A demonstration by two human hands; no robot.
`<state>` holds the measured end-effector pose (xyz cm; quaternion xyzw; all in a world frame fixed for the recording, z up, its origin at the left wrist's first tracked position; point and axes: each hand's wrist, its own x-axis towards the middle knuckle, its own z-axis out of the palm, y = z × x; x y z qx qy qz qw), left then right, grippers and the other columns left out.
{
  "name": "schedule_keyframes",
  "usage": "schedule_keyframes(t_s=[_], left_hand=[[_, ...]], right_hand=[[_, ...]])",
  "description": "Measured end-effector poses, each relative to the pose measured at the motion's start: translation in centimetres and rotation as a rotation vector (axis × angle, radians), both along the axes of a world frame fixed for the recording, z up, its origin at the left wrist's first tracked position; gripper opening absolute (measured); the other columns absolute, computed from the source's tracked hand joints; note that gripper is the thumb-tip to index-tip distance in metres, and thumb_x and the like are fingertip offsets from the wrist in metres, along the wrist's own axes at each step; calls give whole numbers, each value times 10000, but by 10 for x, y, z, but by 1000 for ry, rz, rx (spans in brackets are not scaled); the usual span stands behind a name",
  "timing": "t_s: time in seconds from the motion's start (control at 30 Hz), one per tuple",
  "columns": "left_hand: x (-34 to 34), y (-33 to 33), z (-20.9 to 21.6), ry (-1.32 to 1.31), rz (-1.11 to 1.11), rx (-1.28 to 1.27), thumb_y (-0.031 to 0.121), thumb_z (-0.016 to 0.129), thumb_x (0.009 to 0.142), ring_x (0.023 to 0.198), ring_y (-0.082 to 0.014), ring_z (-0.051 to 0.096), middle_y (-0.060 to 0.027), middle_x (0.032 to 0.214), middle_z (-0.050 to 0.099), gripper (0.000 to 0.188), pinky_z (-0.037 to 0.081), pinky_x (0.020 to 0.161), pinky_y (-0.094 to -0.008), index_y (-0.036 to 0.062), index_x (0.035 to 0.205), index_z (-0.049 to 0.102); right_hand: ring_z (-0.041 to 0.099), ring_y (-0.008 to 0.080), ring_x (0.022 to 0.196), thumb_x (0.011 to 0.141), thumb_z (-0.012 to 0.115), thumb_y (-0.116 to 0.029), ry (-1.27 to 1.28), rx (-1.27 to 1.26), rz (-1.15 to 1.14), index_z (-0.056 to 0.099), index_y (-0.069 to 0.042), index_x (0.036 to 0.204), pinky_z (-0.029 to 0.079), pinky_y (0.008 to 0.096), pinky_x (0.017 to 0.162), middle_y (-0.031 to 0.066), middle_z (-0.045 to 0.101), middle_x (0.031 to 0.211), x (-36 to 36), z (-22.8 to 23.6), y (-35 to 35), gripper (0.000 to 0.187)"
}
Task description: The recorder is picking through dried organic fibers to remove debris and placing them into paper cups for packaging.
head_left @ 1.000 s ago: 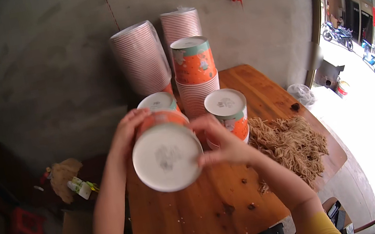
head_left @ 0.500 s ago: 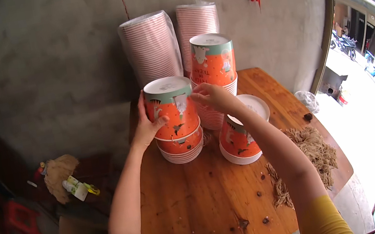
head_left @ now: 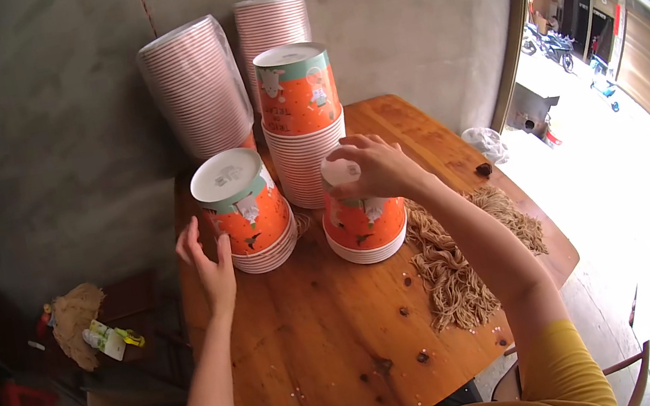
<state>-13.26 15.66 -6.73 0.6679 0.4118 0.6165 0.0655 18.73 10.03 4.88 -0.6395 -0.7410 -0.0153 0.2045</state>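
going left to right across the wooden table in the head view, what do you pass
open left hand → short stack of orange paper cups, upside down → right hand on a second upside-down orange cup stack → heap of brown straw-like fibre

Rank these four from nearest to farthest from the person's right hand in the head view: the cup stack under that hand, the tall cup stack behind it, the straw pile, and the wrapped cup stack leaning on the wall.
1. Cup stack under the right hand, touched by the right hand.
2. Tall cup stack, just behind-left.
3. Straw pile, right and nearer the person; close to 2.
4. Wrapped leaning cup stack, far left at the wall.
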Motion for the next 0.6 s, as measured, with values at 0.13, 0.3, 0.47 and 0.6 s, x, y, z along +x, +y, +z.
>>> schedule_keyframes(t_s=[0.13,0.3,0.47,0.6], left_hand=[[25,-35,-13,59,-174,16,65,589,913,1143,-295,483,-145,1208,484,356,421,950,-379,43,1260,513],[49,-66,-21,131,-376,-65,23,584,900,1045,-291,559,-139,1109,562,313,456,902,-367,9,1208,533],[76,-59,-41,-76,-554,-386,166,563,976,1025,-150,587,-68,1164,604,309,476,852,-303,12,1240,530],[105,-49,-29,-167,-571,-582,243,549,989,1029,-132,587,-42,1162,615,334,475,827,-285,43,1256,543]], right_hand=[[538,278,1198,713,655,-657,15,124,59,711,-240,1105,380,561,968,45,617,1264,6,2,10,575],[620,286,1074,728,624,-648,137,58,24,731,-230,1057,410,506,936,59,702,1068,4,17,7,542],[618,290,1079,721,619,-649,133,88,36,730,-221,1052,413,515,921,64,691,1103,7,20,10,552],[597,294,1118,775,673,-548,184,275,101,711,-154,1082,449,408,973,94,654,1168,15,41,-15,501]])
